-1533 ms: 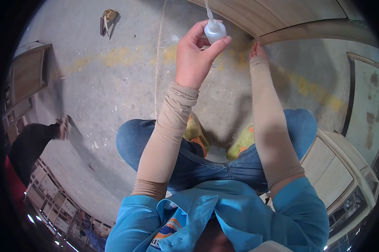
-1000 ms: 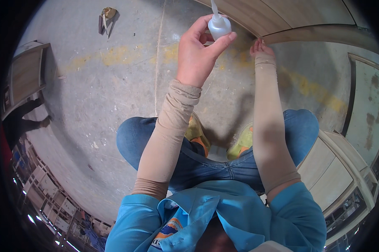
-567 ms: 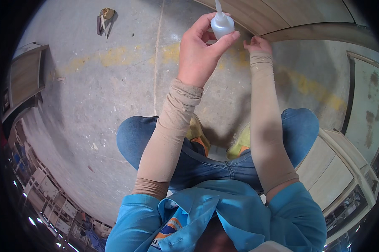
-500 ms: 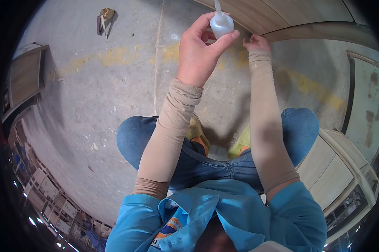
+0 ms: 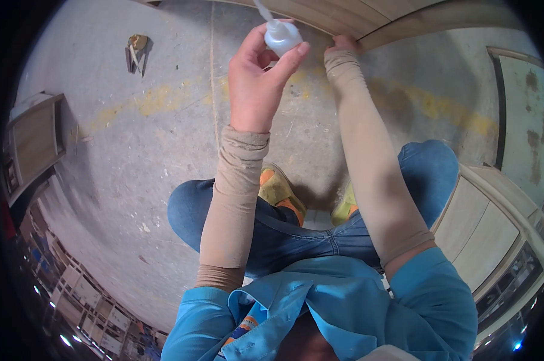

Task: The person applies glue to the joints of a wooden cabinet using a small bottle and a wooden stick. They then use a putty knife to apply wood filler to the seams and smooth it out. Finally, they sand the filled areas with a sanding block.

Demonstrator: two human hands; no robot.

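Note:
A small white squeeze bottle (image 5: 282,37) with a long thin nozzle is in my left hand (image 5: 255,90), its fingers and thumb wrapped round the bottle's body. The nozzle points up and away, near the lower edge of a wooden cabinet (image 5: 350,17) at the far side. My right hand (image 5: 344,43) reaches to that same lower edge, further right. Most of its fingers are hidden at the wood, so their grip does not show.
On the concrete floor, far left, lies a brownish round item with thin strips (image 5: 137,51). Wooden furniture (image 5: 34,135) stands at the left, a pale stained panel (image 5: 528,120) at the right, and another wooden cabinet (image 5: 479,225) beside my right knee.
My left hand has moved left with the bottle, whose nozzle now tilts further left. The right hand has shifted left along the cabinet edge, and its fingers are more hidden.

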